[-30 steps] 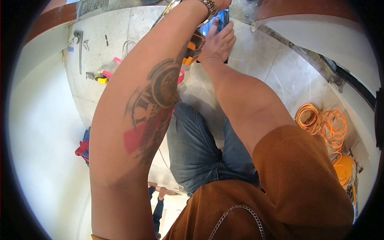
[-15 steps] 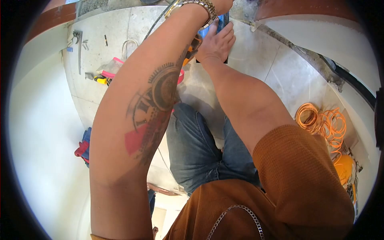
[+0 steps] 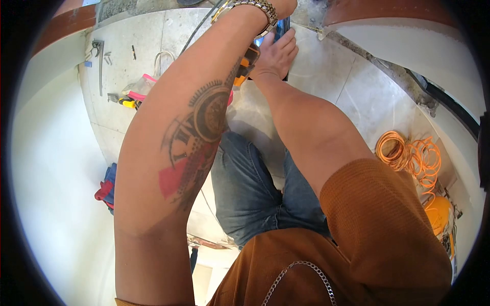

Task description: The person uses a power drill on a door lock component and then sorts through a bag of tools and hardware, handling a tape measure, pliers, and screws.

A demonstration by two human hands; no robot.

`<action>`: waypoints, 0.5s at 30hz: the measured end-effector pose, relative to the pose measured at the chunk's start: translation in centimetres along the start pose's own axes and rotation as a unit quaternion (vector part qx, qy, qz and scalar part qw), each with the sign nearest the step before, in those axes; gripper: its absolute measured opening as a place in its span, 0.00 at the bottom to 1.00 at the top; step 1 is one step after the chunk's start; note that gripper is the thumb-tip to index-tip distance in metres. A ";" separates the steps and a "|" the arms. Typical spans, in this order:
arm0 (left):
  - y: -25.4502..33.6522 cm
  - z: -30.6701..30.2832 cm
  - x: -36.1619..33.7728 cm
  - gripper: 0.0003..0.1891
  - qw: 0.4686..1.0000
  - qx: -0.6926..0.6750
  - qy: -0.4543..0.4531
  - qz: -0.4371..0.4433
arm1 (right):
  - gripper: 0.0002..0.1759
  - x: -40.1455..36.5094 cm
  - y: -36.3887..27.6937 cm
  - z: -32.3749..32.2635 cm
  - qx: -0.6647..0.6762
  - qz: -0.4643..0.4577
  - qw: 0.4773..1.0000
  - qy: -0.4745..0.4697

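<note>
My left hand (image 3: 287, 6) is at the top edge, mostly cut off by the frame, with its fingers out of sight; a metal watch (image 3: 268, 14) circles that wrist. Below it, my right hand (image 3: 275, 55) lies flat with fingers spread over a dark, blue-surfaced piece (image 3: 282, 28). The palm hides much of this piece. Just left of my right hand, an orange-and-black tool (image 3: 245, 66) shows partly from behind my tattooed left forearm. A dark cable (image 3: 200, 31) runs past that forearm near the watch.
Pale floor tiles (image 3: 326, 66) lie under the work. At left are a metal square (image 3: 101, 69), a yellow-and-black tool (image 3: 128, 103) and a pink-edged bag (image 3: 140, 91). Coiled orange hose (image 3: 403, 153) lies at right. Broken floor edging (image 3: 357, 51) runs along the far right.
My right hand has shifted very slightly, and less of the dark piece's near edge shows beneath it. The orange-and-black tool shows a little more beside my forearm.
</note>
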State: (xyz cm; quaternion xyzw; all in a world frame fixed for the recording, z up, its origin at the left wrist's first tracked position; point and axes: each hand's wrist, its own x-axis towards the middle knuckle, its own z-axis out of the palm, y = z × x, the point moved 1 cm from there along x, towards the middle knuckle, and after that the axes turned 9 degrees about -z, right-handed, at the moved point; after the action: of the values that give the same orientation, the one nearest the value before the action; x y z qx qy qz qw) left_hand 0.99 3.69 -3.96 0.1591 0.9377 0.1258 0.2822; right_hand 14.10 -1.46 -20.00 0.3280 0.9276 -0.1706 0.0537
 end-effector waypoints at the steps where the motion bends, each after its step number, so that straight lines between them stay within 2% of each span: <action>1: -0.1 0.1 0.1 0.19 1.000 0.000 0.000 0.000 | 0.41 0.1 0.1 0.4 0.001 0.001 1.000 0.008; 6: -0.2 0.7 1.1 0.17 0.997 0.000 0.021 0.072 | 0.39 -0.1 -0.1 -0.4 0.020 -0.002 1.000 0.020; 7: -0.2 0.4 1.0 0.17 0.999 0.011 0.006 0.042 | 0.39 -0.1 0.0 -0.1 0.012 -0.002 1.000 0.027; 14: 0.1 0.0 0.0 0.17 1.000 0.003 0.016 0.017 | 0.37 0.0 0.1 0.7 -0.023 -0.007 0.999 0.039; 15: 0.6 -0.9 -0.5 0.17 0.999 -0.028 -0.036 -0.029 | 0.37 0.0 0.1 0.7 -0.023 -0.008 0.999 0.039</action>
State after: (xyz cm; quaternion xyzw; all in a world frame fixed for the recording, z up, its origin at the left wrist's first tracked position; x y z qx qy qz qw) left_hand 1.08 3.94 -2.80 0.1280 0.9273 0.1379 0.3236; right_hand 14.20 -1.62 -20.64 0.3259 0.9351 -0.1369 0.0236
